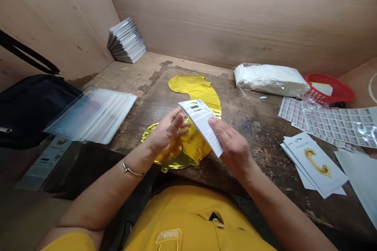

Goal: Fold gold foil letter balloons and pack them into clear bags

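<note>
My right hand point(231, 141) grips a white printed packaging card point(202, 125) by its right edge, thumb on the printed face. The card is tilted and shows small text, a barcode and a yellow hang-hole shape at its top. Beside its left edge is my left hand point(169, 131), fingers apart and partly blurred; whether a fingertip touches the card, I cannot tell. Beneath both hands a flat gold foil balloon point(203, 90), curved in outline, lies on the worn wooden table point(250, 125). The hands and card hide its middle.
Clear plastic sleeves point(100, 113) lie left, by a black bag point(26, 110). A fanned card stack point(126, 41) stands in the back corner. Rightward are a bagged white stack point(271, 78), a red basket point(344, 88), sticker sheets point(332, 121) and balloon-picture cards point(316, 162). Wooden walls enclose the table.
</note>
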`<state>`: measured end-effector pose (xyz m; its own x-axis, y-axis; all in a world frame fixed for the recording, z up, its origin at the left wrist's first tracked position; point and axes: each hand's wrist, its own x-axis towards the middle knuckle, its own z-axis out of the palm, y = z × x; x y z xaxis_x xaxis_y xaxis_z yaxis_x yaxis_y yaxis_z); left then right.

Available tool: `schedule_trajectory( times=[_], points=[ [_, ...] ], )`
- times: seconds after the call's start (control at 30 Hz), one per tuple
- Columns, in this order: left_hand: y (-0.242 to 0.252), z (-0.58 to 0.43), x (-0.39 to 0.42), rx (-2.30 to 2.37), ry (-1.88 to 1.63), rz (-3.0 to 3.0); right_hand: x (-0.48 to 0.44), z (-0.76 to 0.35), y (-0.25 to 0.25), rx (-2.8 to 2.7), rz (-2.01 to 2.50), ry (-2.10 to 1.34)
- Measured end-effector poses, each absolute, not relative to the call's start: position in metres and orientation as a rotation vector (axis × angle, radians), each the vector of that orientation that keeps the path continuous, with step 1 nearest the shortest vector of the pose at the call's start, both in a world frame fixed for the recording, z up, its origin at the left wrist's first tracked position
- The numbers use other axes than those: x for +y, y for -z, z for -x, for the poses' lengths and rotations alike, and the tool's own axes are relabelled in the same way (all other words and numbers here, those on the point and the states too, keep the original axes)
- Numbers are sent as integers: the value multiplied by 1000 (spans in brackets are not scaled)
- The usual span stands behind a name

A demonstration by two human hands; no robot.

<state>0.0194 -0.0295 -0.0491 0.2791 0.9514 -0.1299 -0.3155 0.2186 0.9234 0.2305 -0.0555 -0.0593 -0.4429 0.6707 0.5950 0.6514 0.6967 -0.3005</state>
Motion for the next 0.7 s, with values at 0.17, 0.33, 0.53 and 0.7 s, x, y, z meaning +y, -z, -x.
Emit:
schedule_trajectory(
  times=[0.17,0.33,0.53,0.7],
  points=[
    [68,-30,-47,831,-1167,-543,-61,-223,62,-2353,925,-64],
    [83,-31,-46,933,-1329,-415,-67,-219,63,-1600,1253,-959],
    [74,-14,-50,1025,-1258,-774,-52,-179,62,-1114,1411,-1263],
    [41,143,-25,2177,-1136,-1634,-41,-202,45,-951,1573,-1014]
  ],
)
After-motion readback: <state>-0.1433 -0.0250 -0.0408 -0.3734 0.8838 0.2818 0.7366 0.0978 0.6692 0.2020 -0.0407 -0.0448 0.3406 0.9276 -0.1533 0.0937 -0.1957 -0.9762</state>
